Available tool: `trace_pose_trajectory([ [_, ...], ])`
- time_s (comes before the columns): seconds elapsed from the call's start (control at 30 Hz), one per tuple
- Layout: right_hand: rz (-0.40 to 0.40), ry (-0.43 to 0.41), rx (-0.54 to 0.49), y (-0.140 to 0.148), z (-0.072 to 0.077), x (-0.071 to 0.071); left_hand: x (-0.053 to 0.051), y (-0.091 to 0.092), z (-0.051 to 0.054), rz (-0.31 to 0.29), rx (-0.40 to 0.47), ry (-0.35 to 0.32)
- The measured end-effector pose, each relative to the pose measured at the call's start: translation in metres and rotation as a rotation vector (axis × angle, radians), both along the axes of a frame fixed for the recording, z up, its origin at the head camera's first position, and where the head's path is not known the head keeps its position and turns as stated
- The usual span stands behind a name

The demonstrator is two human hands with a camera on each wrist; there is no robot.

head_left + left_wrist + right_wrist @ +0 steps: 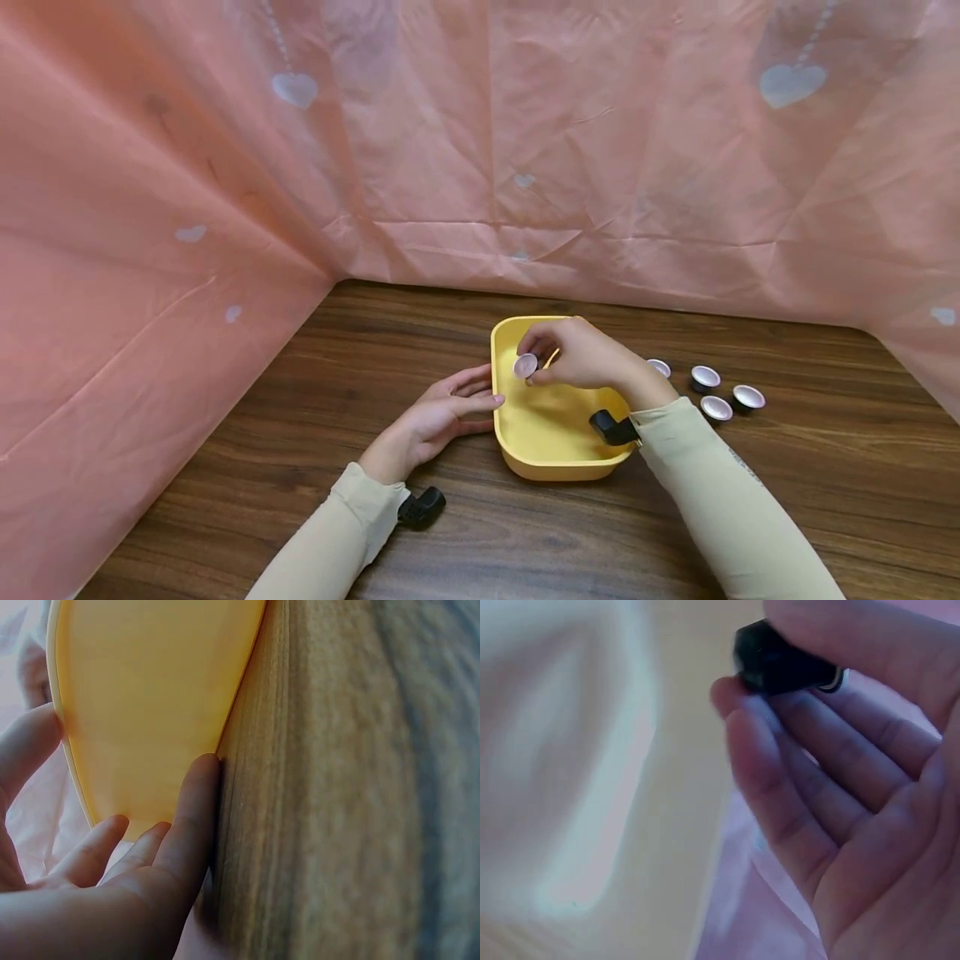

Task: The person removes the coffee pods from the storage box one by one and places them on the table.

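Note:
A yellow rectangular bin [558,472] stands on the wooden table. My left hand [442,414] touches its left wall with fairly straight fingers; in the left wrist view the fingertips [201,776] rest against the outside of the wall. Over the bin, my right hand [581,354] pinches a small coffee capsule [526,365] with a pale lid, tilted on its side. The right wrist view shows the dark body of that capsule [780,664] between thumb and fingers. How much the bin holds behind the right forearm is hidden.
Several more capsules [705,377] with pale lids and dark bodies stand on the table [420,333] right of the bin, one partly behind the right forearm. Pink cloth [562,192] with white hearts hangs along the back, left and right edges.

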State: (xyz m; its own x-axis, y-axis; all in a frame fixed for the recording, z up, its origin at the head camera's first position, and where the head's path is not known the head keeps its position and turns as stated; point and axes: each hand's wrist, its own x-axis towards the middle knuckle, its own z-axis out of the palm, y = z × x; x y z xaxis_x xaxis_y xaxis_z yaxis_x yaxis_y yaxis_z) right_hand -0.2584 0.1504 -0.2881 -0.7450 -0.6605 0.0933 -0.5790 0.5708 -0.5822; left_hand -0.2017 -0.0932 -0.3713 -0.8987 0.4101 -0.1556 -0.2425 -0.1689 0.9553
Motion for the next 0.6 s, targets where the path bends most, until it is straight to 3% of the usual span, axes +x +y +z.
trace_pose_trajectory([
  [0.23, -0.122, -0.090, -0.210, 0.027, 0.015, 0.013, -0.001, -0.005, 0.001, 0.031, -0.009, -0.009],
  [0.6, -0.155, -0.074, -0.244, 0.043, 0.009, 0.020, 0.000, -0.012, 0.000, 0.019, -0.010, 0.003],
])
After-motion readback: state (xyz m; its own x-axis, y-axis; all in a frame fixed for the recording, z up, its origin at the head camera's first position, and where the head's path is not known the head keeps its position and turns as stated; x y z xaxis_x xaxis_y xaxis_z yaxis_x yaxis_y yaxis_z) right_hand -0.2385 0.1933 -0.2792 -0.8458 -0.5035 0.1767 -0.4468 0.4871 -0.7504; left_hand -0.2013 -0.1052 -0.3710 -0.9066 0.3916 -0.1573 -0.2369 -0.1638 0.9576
